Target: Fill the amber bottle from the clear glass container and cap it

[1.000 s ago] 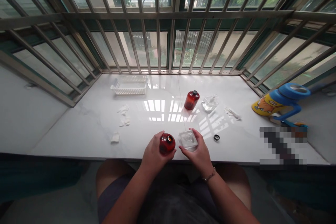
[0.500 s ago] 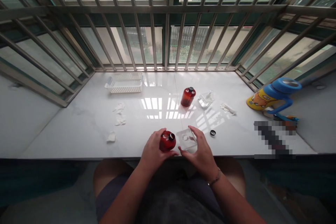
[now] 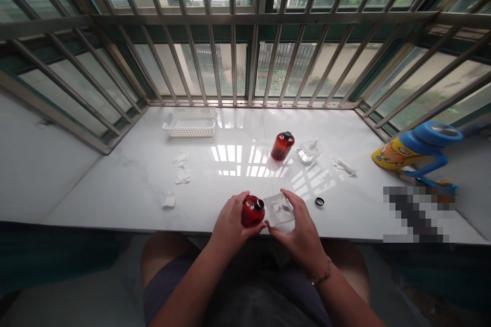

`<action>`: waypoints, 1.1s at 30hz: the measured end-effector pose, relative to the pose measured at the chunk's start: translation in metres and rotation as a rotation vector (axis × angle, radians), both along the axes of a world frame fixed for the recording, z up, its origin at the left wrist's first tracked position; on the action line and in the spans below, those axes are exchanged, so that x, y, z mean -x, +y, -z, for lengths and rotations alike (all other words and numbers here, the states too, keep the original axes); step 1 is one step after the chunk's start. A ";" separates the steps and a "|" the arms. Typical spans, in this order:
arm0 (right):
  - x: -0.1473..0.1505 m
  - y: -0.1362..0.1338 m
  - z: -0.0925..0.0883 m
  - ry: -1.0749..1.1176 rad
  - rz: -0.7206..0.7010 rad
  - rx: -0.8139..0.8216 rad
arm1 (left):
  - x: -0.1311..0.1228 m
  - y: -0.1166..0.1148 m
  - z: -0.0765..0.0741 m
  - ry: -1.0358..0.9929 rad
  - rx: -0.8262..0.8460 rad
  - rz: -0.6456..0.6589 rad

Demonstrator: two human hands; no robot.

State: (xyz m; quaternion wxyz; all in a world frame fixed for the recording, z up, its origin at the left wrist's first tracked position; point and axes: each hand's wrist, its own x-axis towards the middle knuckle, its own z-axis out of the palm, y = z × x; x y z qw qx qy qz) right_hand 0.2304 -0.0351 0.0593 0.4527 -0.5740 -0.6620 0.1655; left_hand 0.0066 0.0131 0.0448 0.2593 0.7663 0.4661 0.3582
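My left hand (image 3: 229, 225) is wrapped round a red see-through bottle (image 3: 251, 213) with no cap on its neck. The bottle leans to the right, its mouth close to a clear square glass bottle (image 3: 279, 212). That one is gripped between the thumb and fingers of my right hand (image 3: 303, 227), near the table's front edge. A small black ring-like cap (image 3: 319, 202) lies on the table to the right. Further back, a second red bottle (image 3: 283, 147) with a black cap stands upright beside another clear square glass bottle (image 3: 309, 150).
A white perforated basket (image 3: 190, 130) sits at the back left of the white tabletop (image 3: 126, 184). Crumpled white tissues (image 3: 182, 159) lie at left, another tissue (image 3: 343, 166) at right. A blue and yellow flask (image 3: 416, 145) leans far right, near a pixelated item. Metal window bars (image 3: 245, 69) close the back.
The whole view has shifted a little, so everything appears slightly further right and lower. Both hands keep their hold on the two bottles, which stay side by side.
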 end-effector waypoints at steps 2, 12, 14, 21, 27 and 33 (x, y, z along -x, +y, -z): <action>0.000 0.000 -0.001 -0.005 -0.002 0.000 | 0.000 0.000 0.000 0.001 -0.007 -0.003; 0.000 0.002 -0.005 -0.055 0.002 -0.012 | -0.001 -0.002 0.001 0.022 -0.013 -0.006; -0.001 0.003 -0.005 -0.074 0.001 -0.020 | -0.001 -0.002 0.000 0.022 -0.016 -0.003; -0.006 0.006 -0.004 -0.122 -0.025 -0.044 | -0.003 -0.001 0.000 0.035 -0.023 0.017; -0.008 0.009 -0.009 -0.182 -0.042 -0.066 | -0.003 -0.001 0.000 0.038 -0.027 0.029; -0.010 0.012 -0.013 -0.258 -0.060 -0.081 | -0.004 -0.001 -0.001 0.032 -0.031 0.037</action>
